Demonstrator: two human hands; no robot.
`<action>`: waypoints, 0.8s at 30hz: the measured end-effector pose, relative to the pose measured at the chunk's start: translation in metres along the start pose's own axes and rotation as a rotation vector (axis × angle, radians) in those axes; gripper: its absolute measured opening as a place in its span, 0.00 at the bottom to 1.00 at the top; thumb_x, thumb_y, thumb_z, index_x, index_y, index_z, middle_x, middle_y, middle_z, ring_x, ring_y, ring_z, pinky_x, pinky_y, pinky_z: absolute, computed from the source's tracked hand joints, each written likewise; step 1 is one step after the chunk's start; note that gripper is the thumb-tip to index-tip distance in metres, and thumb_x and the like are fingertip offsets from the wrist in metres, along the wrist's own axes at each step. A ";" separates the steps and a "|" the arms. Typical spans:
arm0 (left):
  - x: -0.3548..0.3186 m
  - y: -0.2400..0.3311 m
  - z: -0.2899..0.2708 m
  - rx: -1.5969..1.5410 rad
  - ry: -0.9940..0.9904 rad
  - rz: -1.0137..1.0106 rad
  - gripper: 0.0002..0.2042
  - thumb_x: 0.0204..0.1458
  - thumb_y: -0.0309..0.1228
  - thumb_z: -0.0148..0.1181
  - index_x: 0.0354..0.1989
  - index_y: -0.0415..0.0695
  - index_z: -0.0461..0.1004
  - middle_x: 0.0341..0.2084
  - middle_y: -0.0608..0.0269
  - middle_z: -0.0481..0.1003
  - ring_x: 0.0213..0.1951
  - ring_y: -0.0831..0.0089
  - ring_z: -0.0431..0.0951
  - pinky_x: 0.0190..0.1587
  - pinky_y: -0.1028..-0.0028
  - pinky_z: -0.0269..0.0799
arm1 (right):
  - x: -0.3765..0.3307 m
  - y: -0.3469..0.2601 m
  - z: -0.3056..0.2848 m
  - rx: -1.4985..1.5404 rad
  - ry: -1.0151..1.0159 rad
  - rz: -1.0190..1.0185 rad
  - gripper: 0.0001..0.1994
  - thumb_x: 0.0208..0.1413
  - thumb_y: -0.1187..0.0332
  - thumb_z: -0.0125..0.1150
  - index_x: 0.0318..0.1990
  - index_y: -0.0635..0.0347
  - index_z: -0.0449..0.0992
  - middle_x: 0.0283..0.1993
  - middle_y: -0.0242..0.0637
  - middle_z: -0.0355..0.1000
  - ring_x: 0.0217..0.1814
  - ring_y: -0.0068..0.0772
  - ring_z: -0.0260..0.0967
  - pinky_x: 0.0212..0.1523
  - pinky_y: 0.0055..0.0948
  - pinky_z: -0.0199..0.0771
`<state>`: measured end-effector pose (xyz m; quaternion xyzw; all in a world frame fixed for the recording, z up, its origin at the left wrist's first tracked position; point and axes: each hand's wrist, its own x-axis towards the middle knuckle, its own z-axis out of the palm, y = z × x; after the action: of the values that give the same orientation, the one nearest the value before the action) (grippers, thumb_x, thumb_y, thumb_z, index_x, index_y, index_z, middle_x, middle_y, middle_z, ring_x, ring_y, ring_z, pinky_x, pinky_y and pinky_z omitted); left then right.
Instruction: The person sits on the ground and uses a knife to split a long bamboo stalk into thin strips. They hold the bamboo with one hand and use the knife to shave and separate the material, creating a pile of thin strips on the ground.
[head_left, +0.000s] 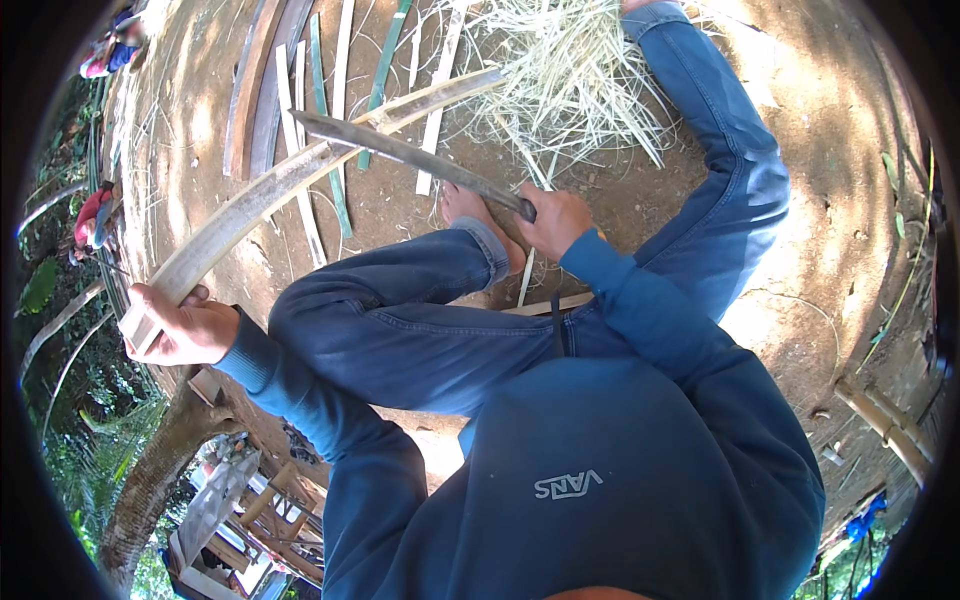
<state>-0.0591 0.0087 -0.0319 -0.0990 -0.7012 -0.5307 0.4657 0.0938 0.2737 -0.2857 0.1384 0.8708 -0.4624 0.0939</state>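
Note:
My left hand [188, 326] is closed round the near end of a long, pale bamboo slat [243, 213]. The slat slants away to the upper right, its far end reaching the edge of a heap of thin shavings [580, 80]. In my right hand [558, 222] is the handle of a machete [425, 163] with a long dark blade. The blade points to the upper left and crosses over the slat near its middle; whether it touches the slat I cannot tell. My fingers hide most of the handle.
Several bamboo strips [342, 60], some green-skinned [385, 85], lie on the dirt ground [390, 215] ahead. My bent legs and bare foot [468, 205] are close to the blade. A tree trunk [150, 475] stands at lower left, bamboo poles [885, 425] at right. People [95, 215] are far left.

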 end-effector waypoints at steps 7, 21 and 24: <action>0.001 -0.006 0.001 0.016 0.037 0.022 0.19 0.45 0.29 0.68 0.35 0.44 0.59 0.26 0.55 0.70 0.17 0.74 0.71 0.08 0.82 0.59 | 0.006 0.015 0.004 -0.030 0.017 0.025 0.09 0.47 0.61 0.58 0.34 0.53 0.75 0.26 0.48 0.74 0.30 0.55 0.72 0.33 0.47 0.72; 0.007 -0.008 -0.001 0.035 0.045 0.024 0.20 0.44 0.28 0.69 0.36 0.43 0.59 0.25 0.55 0.71 0.17 0.73 0.72 0.07 0.82 0.60 | 0.017 0.036 0.009 0.030 0.077 0.075 0.10 0.48 0.62 0.59 0.32 0.58 0.75 0.22 0.50 0.71 0.26 0.54 0.71 0.30 0.46 0.70; 0.003 -0.008 -0.005 0.021 0.029 0.054 0.21 0.43 0.28 0.70 0.37 0.42 0.60 0.27 0.54 0.71 0.20 0.73 0.73 0.07 0.82 0.60 | 0.008 0.030 0.001 -0.009 0.029 0.039 0.10 0.47 0.62 0.59 0.33 0.56 0.75 0.24 0.49 0.72 0.28 0.53 0.72 0.32 0.46 0.71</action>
<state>-0.0630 0.0005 -0.0344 -0.1052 -0.6968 -0.5122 0.4910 0.0958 0.2904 -0.3122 0.1614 0.8712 -0.4547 0.0909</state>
